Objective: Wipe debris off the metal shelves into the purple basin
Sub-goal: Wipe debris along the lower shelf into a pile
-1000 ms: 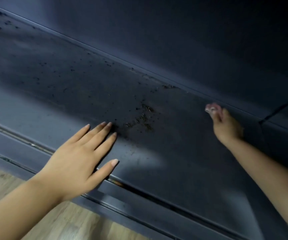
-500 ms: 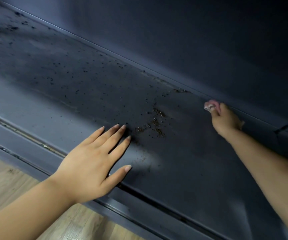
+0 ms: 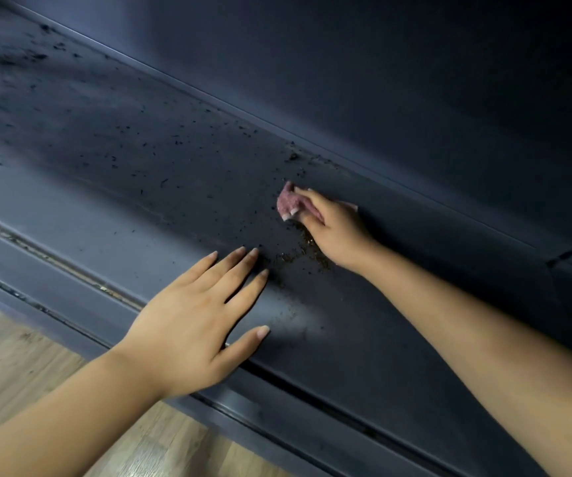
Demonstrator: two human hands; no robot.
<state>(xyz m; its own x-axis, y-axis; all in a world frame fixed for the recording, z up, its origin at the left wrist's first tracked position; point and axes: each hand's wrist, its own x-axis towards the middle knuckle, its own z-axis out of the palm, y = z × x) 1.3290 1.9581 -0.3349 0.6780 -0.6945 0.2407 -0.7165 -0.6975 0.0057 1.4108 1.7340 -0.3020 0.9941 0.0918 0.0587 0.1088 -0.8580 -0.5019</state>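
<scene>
Two hands on the metal shelf (image 3: pixel 140 173) now. Right hand (image 3: pixel 332 232) pinches a pink cloth (image 3: pixel 286 201) flat to the surface near the back wall (image 3: pixel 381 80); left hand (image 3: pixel 191 325) lies spread, fingers straight, near the front edge. Between them sits the brownish debris pile (image 3: pixel 295 258), just under the right wrist, just beyond the left fingertips. Right hand is nearer. Loose specks run along the shelf's length, well beyond the left hand. Purple basin is nowhere in view, so the likely pull is toward the front lip (image 3: pixel 71 270), with wooden floor (image 3: pixel 19 366) below.
</scene>
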